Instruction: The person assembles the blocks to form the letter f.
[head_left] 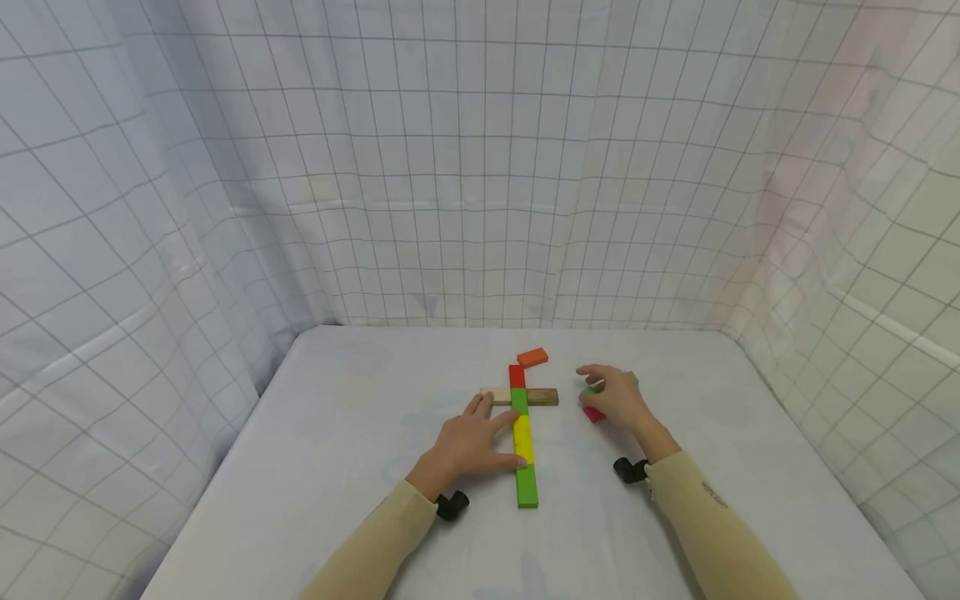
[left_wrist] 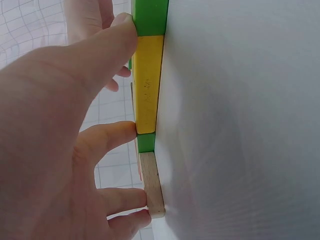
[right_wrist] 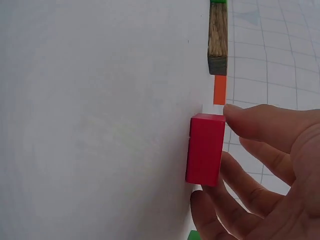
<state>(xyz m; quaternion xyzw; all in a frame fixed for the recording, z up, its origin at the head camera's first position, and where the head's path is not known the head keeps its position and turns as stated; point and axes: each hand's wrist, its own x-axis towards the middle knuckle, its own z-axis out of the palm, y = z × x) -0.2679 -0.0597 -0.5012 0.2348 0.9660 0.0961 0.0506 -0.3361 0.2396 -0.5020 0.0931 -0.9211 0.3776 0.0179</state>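
My left hand (head_left: 468,446) rests along a line of blocks on the table, its fingers spread. Its thumb touches where the yellow block (head_left: 523,440) meets the near green block (head_left: 527,487). The index fingertip is at the yellow block's far end, by a short green block (head_left: 519,400). Two other fingertips touch the pale wooden block (left_wrist: 152,185). My right hand (head_left: 617,396) hovers around a pinkish-red block (right_wrist: 205,150), fingers loosely bent. The thumb tip is beside the block's upper corner, and other fingers reach behind it. A green block (head_left: 589,392) shows partly under this hand.
A red block (head_left: 517,377) tops the line, and a dark wooden block (head_left: 542,397) branches right. An orange block (head_left: 532,357) lies beyond. Another green block (head_left: 632,378) peeks out behind the right hand. Grid-patterned white cloth (head_left: 465,167) hangs around the white table (head_left: 337,433).
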